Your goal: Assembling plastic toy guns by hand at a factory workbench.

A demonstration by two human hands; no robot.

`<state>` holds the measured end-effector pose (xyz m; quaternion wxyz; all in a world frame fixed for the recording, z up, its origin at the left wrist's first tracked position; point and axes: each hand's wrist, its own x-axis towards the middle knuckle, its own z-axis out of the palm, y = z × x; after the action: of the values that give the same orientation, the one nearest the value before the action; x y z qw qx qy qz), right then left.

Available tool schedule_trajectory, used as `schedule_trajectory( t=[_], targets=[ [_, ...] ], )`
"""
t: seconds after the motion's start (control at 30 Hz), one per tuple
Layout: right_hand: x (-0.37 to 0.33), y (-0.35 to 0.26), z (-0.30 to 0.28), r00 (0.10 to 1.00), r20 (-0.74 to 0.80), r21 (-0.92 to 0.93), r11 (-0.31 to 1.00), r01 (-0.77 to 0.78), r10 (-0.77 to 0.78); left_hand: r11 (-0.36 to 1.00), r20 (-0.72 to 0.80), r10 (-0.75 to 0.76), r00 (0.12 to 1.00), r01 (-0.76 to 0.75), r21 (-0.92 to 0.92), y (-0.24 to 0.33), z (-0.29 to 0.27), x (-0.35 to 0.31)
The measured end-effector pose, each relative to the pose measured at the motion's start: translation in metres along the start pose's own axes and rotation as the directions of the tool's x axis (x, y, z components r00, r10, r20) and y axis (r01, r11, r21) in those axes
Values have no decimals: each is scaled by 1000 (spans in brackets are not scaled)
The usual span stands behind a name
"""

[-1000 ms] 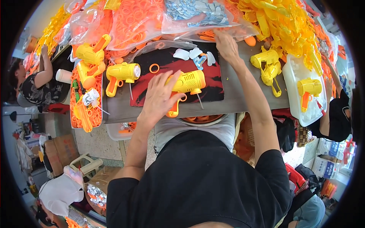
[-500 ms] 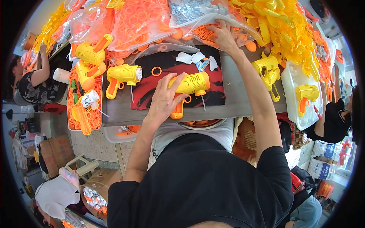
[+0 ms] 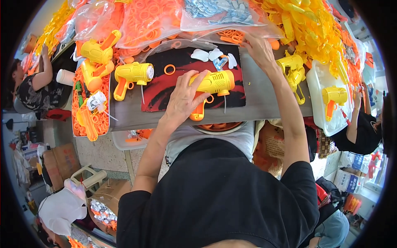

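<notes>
1. Hands: well apart. Left hand [image 3: 184, 96] is clamped on the rear of a yellow plastic gun-shaped toy with an orange handle [image 3: 216, 82]; thumb on the near side, other fingers over the top.
2. Toy: round front end points to the right of the left hand, orange handle toward the wearer's body. A thin pale tube [image 3: 225, 106] hangs below the front.
3. Right hand [image 3: 259, 51]: reaches forward, beyond and to the right of the toy. Fingertips are at a clear plastic bag with small orange parts [image 3: 266, 31]; cannot tell whether they grip anything.
4. Beneath the left hand and toy: a black-and-red flat mat [image 3: 159, 99] on a grey surface [image 3: 265, 93].
5. Ahead of the left hand, on the mat: a thin orange plastic ring [image 3: 165, 70].
6. Between the ring and the right hand: white rounded flat pieces [image 3: 200, 55], with a blue-and-white piece [image 3: 221, 63] near them.
7. Left of the left hand: a second yellow toy with an orange handle [image 3: 133, 72], lying on its side.
8. Right of the right hand: yellow plastic frames [image 3: 290, 64]; farther out, a white plastic tray [image 3: 321, 78].
</notes>
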<state>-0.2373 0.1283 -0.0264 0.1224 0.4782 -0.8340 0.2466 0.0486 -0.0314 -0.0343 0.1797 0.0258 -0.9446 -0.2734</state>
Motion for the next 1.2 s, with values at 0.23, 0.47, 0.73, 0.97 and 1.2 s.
schedule_trajectory(
  t=[0.23,0.47,0.73,0.97,1.2],
  targets=[
    [-40,14,-6,954,52,444,849,-287,295,997,74,-45,996,49,-53,7,4,7],
    [-40,-34,-28,930,153,628,694,-352,334,893,8,-159,987,147,-426,-6,-1,-3],
    [-62,-112,-16,987,161,441,895,-63,-10,797,24,-183,983,162,-582,-4,21,16],
    [-60,-121,-9,977,210,404,907,-119,34,509,240,-354,904,402,-761,-1,17,18],
    [-64,-87,-15,981,-114,184,973,-136,159,524,217,-418,882,429,-736,-8,10,14]
  ],
)
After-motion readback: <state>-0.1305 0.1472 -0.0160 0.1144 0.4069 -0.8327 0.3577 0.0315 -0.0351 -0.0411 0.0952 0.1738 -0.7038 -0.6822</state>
